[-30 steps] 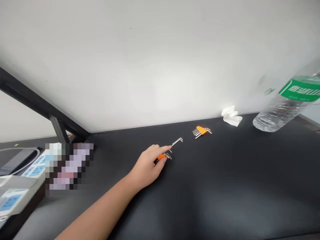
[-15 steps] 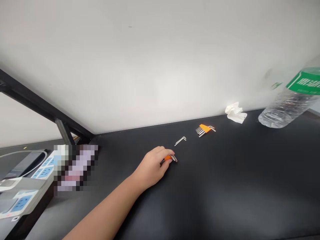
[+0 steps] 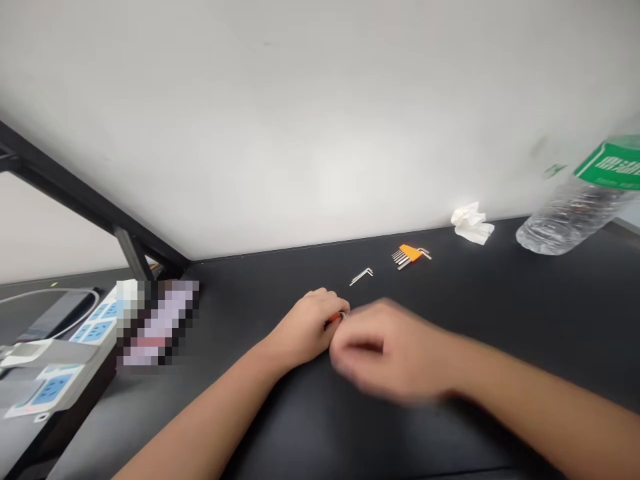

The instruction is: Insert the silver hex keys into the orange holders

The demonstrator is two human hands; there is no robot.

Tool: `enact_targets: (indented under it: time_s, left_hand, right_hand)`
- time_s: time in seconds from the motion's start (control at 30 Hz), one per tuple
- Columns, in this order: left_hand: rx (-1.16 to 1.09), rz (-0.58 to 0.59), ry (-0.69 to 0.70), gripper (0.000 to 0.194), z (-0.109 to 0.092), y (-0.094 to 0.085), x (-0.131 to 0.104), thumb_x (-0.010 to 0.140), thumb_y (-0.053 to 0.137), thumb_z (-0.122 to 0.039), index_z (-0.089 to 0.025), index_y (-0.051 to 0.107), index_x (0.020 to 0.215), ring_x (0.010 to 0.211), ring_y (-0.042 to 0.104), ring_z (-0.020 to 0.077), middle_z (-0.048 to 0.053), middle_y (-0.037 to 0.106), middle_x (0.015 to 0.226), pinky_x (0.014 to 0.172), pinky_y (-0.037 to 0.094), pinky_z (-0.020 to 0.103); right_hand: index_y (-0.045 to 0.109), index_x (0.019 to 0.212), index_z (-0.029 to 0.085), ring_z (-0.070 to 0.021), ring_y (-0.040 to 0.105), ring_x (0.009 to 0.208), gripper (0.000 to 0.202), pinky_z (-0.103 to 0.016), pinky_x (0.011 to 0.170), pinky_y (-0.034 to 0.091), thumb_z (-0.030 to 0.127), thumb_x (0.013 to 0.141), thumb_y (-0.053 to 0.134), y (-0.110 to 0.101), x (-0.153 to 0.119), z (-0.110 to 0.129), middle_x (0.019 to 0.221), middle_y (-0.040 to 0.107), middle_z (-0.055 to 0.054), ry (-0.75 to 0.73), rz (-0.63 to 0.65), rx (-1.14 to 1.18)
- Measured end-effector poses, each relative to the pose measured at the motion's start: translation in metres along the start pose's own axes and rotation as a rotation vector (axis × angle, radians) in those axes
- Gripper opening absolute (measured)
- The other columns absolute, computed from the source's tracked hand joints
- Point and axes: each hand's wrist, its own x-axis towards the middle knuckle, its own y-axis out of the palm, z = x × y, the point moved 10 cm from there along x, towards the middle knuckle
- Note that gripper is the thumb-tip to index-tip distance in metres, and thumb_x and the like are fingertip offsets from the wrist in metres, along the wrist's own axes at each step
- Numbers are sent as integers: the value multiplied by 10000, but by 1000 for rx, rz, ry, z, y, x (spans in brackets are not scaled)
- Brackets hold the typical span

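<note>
My left hand (image 3: 307,328) rests on the black tabletop, closed around an orange hex key holder (image 3: 334,319). Only a sliver of the holder and a bit of metal show between the two hands. My right hand (image 3: 395,350) is blurred, its fingers curled together at the holder's key ends. Whatever it pinches is hidden behind the fingers. Just beyond the hands lie a few loose silver hex keys (image 3: 361,276), bent ends to the right. Farther right lies a second orange hex key holder (image 3: 411,253) with several keys through it.
A crumpled white tissue (image 3: 471,224) lies by the pale wall (image 3: 300,133). To its right stands a clear bottle (image 3: 565,223) with a green label. At left are a black metal frame (image 3: 75,197), a white power strip (image 3: 65,363), a phone (image 3: 57,313) and a pixelated object (image 3: 163,323).
My right hand has come in from the right and met my left hand at the hex key holder. My left hand keeps its grip. The view has shifted slightly.
</note>
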Motion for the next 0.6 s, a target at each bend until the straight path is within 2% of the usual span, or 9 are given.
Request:
enact_targets:
  time_s: [0.07,0.1,0.17,0.23,0.3,0.37,0.43,0.47,0.6]
  left_hand:
    - [-20,-12,1,230,0,-3,-2,902,551,-49,-227,683,963,870,624,170,1,702,904,825,507,307]
    - [-28,-23,3,236,0,-4,-2,916,540,-46,-228,683,961,880,627,166,2,705,919,824,508,300]
    - [-30,-42,10,251,1,-6,-3,939,520,-45,-230,687,958,884,627,163,6,703,928,810,509,290]
    - [-15,-51,10,261,3,-6,-3,956,504,-51,-231,694,945,866,623,162,12,689,908,789,509,288]
    - [-2,-62,-6,269,6,-6,-3,965,501,-60,-238,702,973,887,629,166,17,686,929,798,514,290]
    - [-1,-66,-58,292,12,-6,-4,953,535,-70,-260,700,1100,910,641,168,16,695,981,813,524,292]
    - [0,-81,-146,355,22,-7,-6,920,616,-104,-274,661,1228,879,649,170,9,696,990,783,528,290]
    - [5,-87,-185,348,27,-8,-7,901,667,-139,-267,659,1225,851,647,171,5,694,969,754,524,288]
    - [2,-89,-206,69,33,-12,-8,874,759,-247,-219,696,880,802,629,166,-3,689,863,700,487,275]
  right_hand:
    - [758,925,215,-151,630,791,194,-269,714,476,199,969,569,-34,31,-37,908,694,-22,14,-115,-251]
    - [763,1036,219,-166,635,836,228,-285,735,473,194,978,544,-47,41,-54,987,690,-47,30,-164,-394]
    - [744,1194,225,-175,641,867,308,-301,763,475,214,1017,493,-52,52,-83,1057,672,-66,35,-136,-542]
    - [730,1254,242,-171,639,854,339,-302,756,470,234,1034,473,-46,52,-98,1060,654,-62,11,-98,-620]
    - [733,1251,257,-161,626,813,343,-294,713,452,236,1039,465,-39,50,-100,1030,635,-53,-10,-74,-684]
    - [745,1197,252,-154,609,781,328,-287,669,426,222,1038,459,-34,48,-95,1011,623,-50,-20,-68,-738]
    - [746,1097,222,-154,600,774,297,-286,654,413,196,1030,457,-31,48,-88,1004,621,-53,-21,-60,-769]
    - [733,1032,204,-154,597,769,280,-285,648,409,181,1025,454,-32,48,-86,995,621,-55,-9,-54,-775]
    - [609,817,194,-142,572,683,166,-279,578,367,131,938,515,-35,42,-90,896,609,-36,163,11,-725]
